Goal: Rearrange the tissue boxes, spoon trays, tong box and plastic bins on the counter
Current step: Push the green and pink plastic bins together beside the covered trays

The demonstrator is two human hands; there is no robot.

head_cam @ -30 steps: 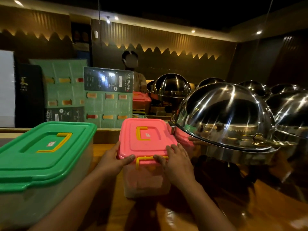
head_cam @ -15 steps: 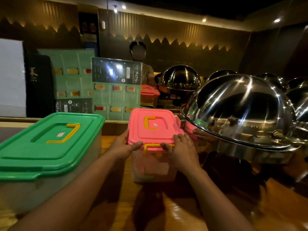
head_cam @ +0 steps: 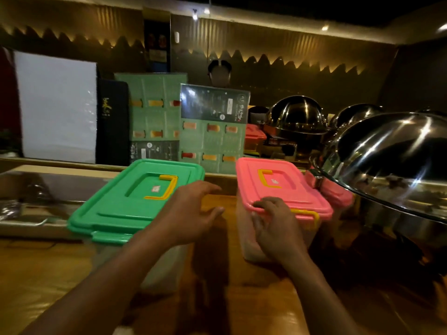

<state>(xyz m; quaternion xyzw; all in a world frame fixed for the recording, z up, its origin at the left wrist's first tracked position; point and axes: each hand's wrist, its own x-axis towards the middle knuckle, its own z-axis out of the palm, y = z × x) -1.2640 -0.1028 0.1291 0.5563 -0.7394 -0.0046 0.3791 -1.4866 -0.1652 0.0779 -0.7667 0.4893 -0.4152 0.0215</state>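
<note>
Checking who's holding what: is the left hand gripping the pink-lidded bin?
No. The left hand hangs open between the green-lidded bin and the pink-lidded bin.

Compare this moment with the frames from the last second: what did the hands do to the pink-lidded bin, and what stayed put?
The left hand has let go of the pink-lidded bin and now hangs open in the gap between it and the green-lidded bin. The right hand has loosened; only its fingertips rest on the lid's near edge. Both bins remain closed on the wooden counter, the pink one still against the steel dome.
</note>
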